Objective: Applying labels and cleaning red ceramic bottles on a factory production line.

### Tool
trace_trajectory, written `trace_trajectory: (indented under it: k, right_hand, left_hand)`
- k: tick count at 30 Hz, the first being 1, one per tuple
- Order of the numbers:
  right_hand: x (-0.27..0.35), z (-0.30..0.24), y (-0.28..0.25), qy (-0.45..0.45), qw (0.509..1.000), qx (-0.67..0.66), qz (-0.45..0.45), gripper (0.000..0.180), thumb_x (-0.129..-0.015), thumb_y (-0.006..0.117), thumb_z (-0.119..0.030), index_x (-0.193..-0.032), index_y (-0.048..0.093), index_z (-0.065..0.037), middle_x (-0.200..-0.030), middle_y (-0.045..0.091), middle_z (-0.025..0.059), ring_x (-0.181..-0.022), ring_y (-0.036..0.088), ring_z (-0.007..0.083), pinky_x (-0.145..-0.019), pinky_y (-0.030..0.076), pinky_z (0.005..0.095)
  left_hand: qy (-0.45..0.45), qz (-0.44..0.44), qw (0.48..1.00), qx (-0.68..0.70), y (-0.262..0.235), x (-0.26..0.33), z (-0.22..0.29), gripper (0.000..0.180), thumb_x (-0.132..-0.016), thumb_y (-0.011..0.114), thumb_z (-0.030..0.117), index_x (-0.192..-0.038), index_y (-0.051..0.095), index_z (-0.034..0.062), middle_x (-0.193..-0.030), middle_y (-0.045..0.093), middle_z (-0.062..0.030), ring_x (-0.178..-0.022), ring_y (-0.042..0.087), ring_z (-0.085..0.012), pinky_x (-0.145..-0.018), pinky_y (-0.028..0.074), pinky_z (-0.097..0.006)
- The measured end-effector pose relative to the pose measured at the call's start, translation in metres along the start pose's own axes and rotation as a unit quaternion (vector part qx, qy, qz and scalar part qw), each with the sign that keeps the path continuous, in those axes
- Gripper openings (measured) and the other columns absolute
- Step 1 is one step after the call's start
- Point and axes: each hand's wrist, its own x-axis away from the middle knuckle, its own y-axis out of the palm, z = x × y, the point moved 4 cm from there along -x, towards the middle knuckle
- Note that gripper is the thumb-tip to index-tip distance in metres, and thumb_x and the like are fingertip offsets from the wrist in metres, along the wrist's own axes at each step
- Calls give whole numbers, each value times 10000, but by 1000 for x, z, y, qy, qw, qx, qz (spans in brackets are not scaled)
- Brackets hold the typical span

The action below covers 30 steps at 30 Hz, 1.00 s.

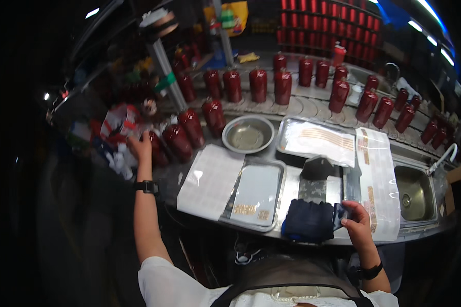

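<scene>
At the left end of the bench, my left hand [141, 147] closes its fingers at the top of a glossy red cylinder [159, 151], which looks like a fire extinguisher body. More red cylinders [177, 143] stand right beside it. My right hand [358, 223] pinches a small dark flat piece [339, 216], perhaps a scraper, at the bench's front edge. That piece is next to a folded dark blue cloth [308, 220]. Left of the cloth is a metal tray [280, 192] with a pale sheet [258, 185] bearing small gold print. A white sheet [210, 176] overlaps the tray's left side.
A round metal bowl [248, 134] with liquid sits behind the trays. Another tray [283, 148] holds sheets with gold strips. Long printed sheets [378, 184] lie beside a sink [414, 197] with a white tap [444, 155]. Red cylinders line a curved conveyor [310, 105] behind.
</scene>
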Motion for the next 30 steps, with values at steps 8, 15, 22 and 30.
trace_trajectory:
  k: [8,15,22,30]
  right_hand:
    - [-4,26,-30,75,957,-273,62,444,-770,546,123,-1196,551,-1,-1057,609,69,-905,640,140,-815,533,249]
    - [-14,45,-30,113,948,-287,75,316,-775,557,66,-1082,586,-8,-1016,602,36,-829,622,114,-727,527,230]
    - [-32,23,-18,109,960,-257,33,99,-912,601,-112,-954,616,-23,-697,554,-3,-592,533,63,-500,408,207]
    - [-32,-22,73,-290,906,265,-159,789,-742,822,-264,-1427,484,-66,-939,613,155,-736,633,272,-631,504,351]
  left_hand:
    - [-107,-111,983,99,43,1,-26,568,-791,728,502,-1056,693,1,-1066,681,-227,-1010,623,-412,-913,461,-472]
    - [-102,-51,983,146,-4,22,-12,440,-864,709,403,-1075,650,21,-979,705,-148,-883,661,-288,-816,501,-389]
    - [-182,-166,890,384,-142,49,76,278,-940,658,253,-1120,655,41,-1026,691,-68,-916,652,-151,-825,516,-296]
    - [-403,-580,439,556,-130,188,246,385,-979,557,353,-1150,658,24,-987,725,-90,-890,712,-205,-811,588,-345]
